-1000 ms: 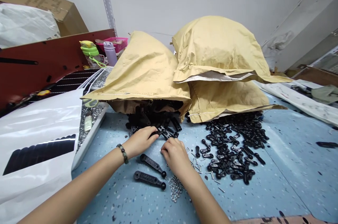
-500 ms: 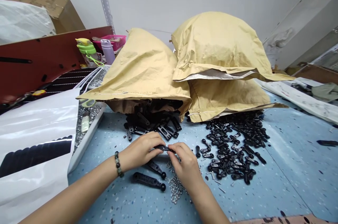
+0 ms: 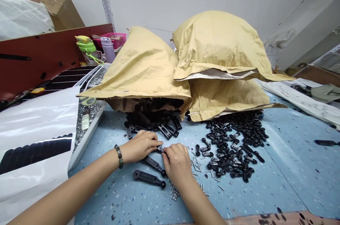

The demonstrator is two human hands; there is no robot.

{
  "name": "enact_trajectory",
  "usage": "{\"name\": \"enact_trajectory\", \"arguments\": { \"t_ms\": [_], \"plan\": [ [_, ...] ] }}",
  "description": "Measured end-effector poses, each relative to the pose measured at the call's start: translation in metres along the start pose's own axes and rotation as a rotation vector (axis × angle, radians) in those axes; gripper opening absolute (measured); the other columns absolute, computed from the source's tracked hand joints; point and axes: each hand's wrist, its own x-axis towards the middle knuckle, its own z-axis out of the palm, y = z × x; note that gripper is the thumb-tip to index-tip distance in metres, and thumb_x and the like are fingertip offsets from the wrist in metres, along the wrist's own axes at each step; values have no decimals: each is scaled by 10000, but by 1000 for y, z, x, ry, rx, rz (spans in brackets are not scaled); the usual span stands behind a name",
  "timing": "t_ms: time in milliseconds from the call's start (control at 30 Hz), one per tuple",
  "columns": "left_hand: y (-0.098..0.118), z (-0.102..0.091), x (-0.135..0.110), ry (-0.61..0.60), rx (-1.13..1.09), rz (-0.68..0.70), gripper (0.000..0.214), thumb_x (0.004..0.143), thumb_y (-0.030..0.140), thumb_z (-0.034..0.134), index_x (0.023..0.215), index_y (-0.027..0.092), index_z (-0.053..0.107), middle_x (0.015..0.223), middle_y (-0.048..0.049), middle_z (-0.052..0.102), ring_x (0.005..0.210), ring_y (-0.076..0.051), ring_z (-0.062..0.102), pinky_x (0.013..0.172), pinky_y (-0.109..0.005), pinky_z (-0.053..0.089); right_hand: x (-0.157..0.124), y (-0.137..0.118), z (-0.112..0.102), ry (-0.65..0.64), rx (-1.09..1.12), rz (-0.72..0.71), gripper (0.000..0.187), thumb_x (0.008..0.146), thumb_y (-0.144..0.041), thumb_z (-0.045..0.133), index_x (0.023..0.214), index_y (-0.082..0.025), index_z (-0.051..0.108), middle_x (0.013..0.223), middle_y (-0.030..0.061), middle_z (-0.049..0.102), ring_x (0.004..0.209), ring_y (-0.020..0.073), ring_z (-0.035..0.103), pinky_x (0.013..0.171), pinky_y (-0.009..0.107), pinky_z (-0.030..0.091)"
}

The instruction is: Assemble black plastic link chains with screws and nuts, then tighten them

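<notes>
My left hand [image 3: 143, 146], with a beaded bracelet on its wrist, pinches one end of a small black plastic arm piece [image 3: 160, 149]. My right hand [image 3: 177, 161] closes its fingers on the other end, so most of the piece is hidden. Just below the hands lie two black arms with ball ends [image 3: 148, 178], roughly parallel on the blue table [image 3: 119, 200]. Small metal nuts [image 3: 174, 193] form a heap partly covered by my right hand. Loose screws [image 3: 196, 165] are scattered to its right.
Black arm pieces [image 3: 164, 130] spill from an open yellow paper sack [image 3: 146, 65]. Further right, a heap of small ball-ended black parts [image 3: 233, 150] lies before two stacked sacks [image 3: 220, 44]. A tray of metal hardware [image 3: 99, 119] stands left, beside a glossy white sheet [image 3: 39, 119].
Both hands have shifted slightly left with the black arm piece still between them. My right hand has turned and uncovered more screws while covering more nuts.
</notes>
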Motion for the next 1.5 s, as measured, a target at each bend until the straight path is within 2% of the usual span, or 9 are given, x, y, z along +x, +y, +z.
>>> {"name": "enact_trajectory", "arguments": {
  "t_ms": [300, 567, 700, 833, 967, 1067, 1167, 1300, 1500],
  "plan": [
    [4, -5, -1, -13, 24, -30, 254, 937, 192, 473, 1062, 286, 674, 935, -13, 633, 879, -182, 569, 799, -305, 316, 33, 15, -10, 21, 123, 137, 183, 891, -215, 550, 1048, -165, 631, 1001, 99, 622, 934, 244, 557, 810, 370, 449],
    [6, -5, -2, -23, 5, -41, 232, 928, 192, 480, 970, 273, 693, 896, -14, 634, 875, -189, 576, 804, -310, 321, 16, 9, -16, -101, 172, 24, 46, 850, -191, 613, 874, -216, 643, 848, 33, 645, 835, 217, 580, 747, 342, 473],
    [15, -8, -13, -48, -23, -26, 237, 887, 159, 517, 1010, 277, 681, 875, -9, 654, 870, -197, 602, 847, -329, 347, 23, 17, -7, 57, 118, 103, 227, 847, -217, 605, 1070, -175, 593, 997, 98, 625, 931, 263, 554, 793, 397, 474],
    [23, -11, -15, 164, -291, -280, 395, 866, 319, 537, 1253, 238, 531, 1096, -69, 637, 993, -255, 592, 871, -379, 427, 43, 17, 2, 92, 61, 142, 220, 789, -139, 612, 1005, -173, 604, 953, 102, 610, 895, 271, 550, 761, 404, 477],
    [34, -12, 5, 322, -919, -595, 522, 896, 477, 448, 1318, 174, 396, 1114, -110, 618, 1004, -237, 614, 836, -367, 492, 38, 3, -14, 77, 130, 79, 214, 801, -141, 603, 1007, -187, 573, 971, 65, 595, 920, 219, 561, 791, 331, 480],
    [40, -11, 22, 362, -1220, -594, 457, 889, 461, 478, 1243, 177, 430, 1000, -80, 640, 925, -208, 641, 816, -354, 501, 20, 13, -33, 70, 191, 35, 197, 888, -256, 550, 1079, -209, 546, 974, 61, 601, 887, 205, 582, 754, 309, 484],
    [41, -9, 32, 400, -1212, -556, 405, 855, 477, 541, 1124, 179, 494, 885, -37, 627, 766, -166, 622, 703, -300, 496, 1, 50, -44, 165, -41, 249, 171, 921, -312, 488, 1009, -185, 562, 855, 89, 597, 788, 241, 579, 687, 355, 472],
    [41, -4, 30, 389, -1146, -514, 380, 848, 557, 517, 891, 180, 553, 779, 0, 566, 708, -147, 557, 676, -276, 477, -13, 88, -41, 105, -148, 271, 121, 877, -192, 493, 804, -203, 589, 765, 85, 580, 739, 259, 570, 648, 369, 462],
    [49, -7, 17, 208, -1077, -400, 402, 923, 500, 399, 1205, 244, 527, 817, 13, 542, 721, -149, 559, 755, -318, 478, 4, 56, -57, 186, 493, 225, 256, 931, -231, 436, 1110, -237, 619, 1004, 75, 571, 920, 194, 583, 762, 312, 508]
  ]
}}
